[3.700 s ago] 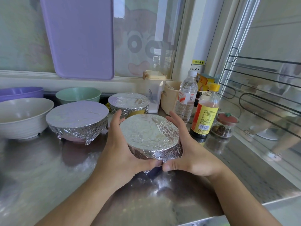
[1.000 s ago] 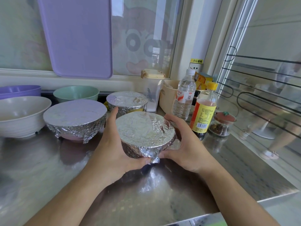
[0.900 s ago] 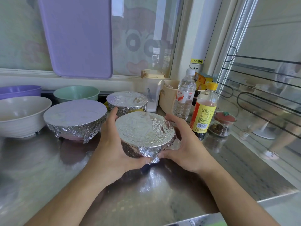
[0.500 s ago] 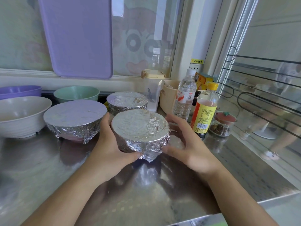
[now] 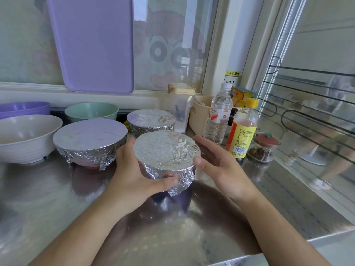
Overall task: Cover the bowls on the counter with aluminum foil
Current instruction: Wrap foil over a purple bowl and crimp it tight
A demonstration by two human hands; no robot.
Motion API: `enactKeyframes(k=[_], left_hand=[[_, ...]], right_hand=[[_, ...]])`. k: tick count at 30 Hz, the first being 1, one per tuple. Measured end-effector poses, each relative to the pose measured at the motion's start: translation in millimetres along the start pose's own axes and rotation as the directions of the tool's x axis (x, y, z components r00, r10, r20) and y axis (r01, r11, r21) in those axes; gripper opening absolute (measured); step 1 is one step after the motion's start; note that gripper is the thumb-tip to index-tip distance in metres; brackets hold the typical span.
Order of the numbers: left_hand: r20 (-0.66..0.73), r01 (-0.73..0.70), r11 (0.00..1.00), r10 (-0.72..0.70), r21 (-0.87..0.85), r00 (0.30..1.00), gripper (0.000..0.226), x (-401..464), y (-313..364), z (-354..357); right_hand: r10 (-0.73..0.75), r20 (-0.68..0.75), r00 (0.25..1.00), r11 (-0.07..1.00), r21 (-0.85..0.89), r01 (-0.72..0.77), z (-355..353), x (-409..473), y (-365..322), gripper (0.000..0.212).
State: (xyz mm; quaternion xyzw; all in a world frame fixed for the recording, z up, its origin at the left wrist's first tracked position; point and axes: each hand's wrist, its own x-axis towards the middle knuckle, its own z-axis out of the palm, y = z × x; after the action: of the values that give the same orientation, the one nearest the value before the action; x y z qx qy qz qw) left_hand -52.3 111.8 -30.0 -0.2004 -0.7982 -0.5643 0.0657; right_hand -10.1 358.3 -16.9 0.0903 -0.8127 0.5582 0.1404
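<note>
A small bowl wrapped in aluminum foil [image 5: 166, 150] sits near the middle of the steel counter [image 5: 57, 208]. My left hand [image 5: 134, 173] grips its left and front side, thumb pressed on the crumpled foil skirt. My right hand [image 5: 217, 166] is open beside its right edge, fingers straight, thumb near the rim. Two more foil-covered bowls stand behind: a wide one [image 5: 89, 138] to the left and a smaller one [image 5: 150, 120] at the back. Uncovered are a cream bowl [image 5: 26, 139], a green bowl [image 5: 92, 111] and a purple bowl [image 5: 23, 108].
On the right stand a water bottle [image 5: 218, 114], a yellow-capped sauce bottle [image 5: 243, 131], a small spice jar [image 5: 264, 148], a beige tub [image 5: 199, 116] and a clear lidded container [image 5: 180, 106]. A purple tray [image 5: 92, 43] leans on the window. The counter's front edge runs lower right.
The foil-covered bowl has shifted slightly left in my left hand. My right hand has come off the bowl's side and opened beside it.
</note>
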Motion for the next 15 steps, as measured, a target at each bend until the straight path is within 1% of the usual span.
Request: enactKeyframes(k=[4, 5, 8, 10, 11, 13, 14, 15], left_hand=[[-0.024, -0.029, 0.998, 0.030, 0.053, 0.999, 0.140, 0.6, -2.0, 0.0], [-0.024, -0.045, 0.998, 0.046, 0.048, 0.999, 0.138, 0.8, -2.7, -0.7], [-0.045, -0.091, 0.995, 0.092, 0.030, 0.995, 0.111, 1.3, -3.7, -0.4], [-0.044, -0.102, 0.994, 0.104, 0.038, 0.994, 0.106, 0.8, -5.3, 0.1], [-0.031, -0.096, 0.994, 0.097, 0.046, 0.995, 0.112, 0.7, -7.2, 0.1], [0.019, -0.065, 0.996, 0.064, 0.066, 0.998, 0.133, 0.8, -11.8, -0.6], [0.044, -0.054, 0.996, 0.051, 0.077, 0.998, 0.139, 1.5, -13.8, -1.1], [0.067, -0.048, 0.996, 0.043, 0.081, 0.997, 0.140, 2.2, -15.9, -1.6]], right_hand=[[-0.035, -0.033, 0.999, 0.999, -0.001, 0.035, -2.6, 1.0, 7.2, 0.079], [-0.044, -0.042, 0.998, 0.999, -0.002, 0.044, -3.0, 1.1, 8.5, 0.082], [-0.069, -0.041, 0.997, 0.997, -0.036, 0.067, -4.0, 0.4, 8.8, 0.089], [-0.071, -0.038, 0.997, 0.995, -0.078, 0.068, -3.8, 0.6, 8.9, 0.089], [-0.073, -0.036, 0.997, 0.994, -0.090, 0.069, -3.3, 0.6, 8.7, 0.089], [-0.086, -0.027, 0.996, 0.990, -0.110, 0.083, -3.1, -0.2, 8.7, 0.089], [-0.096, -0.025, 0.995, 0.988, -0.123, 0.092, -3.0, -0.8, 8.5, 0.089], [-0.103, -0.024, 0.994, 0.987, -0.130, 0.099, -2.8, -1.3, 8.0, 0.089]])
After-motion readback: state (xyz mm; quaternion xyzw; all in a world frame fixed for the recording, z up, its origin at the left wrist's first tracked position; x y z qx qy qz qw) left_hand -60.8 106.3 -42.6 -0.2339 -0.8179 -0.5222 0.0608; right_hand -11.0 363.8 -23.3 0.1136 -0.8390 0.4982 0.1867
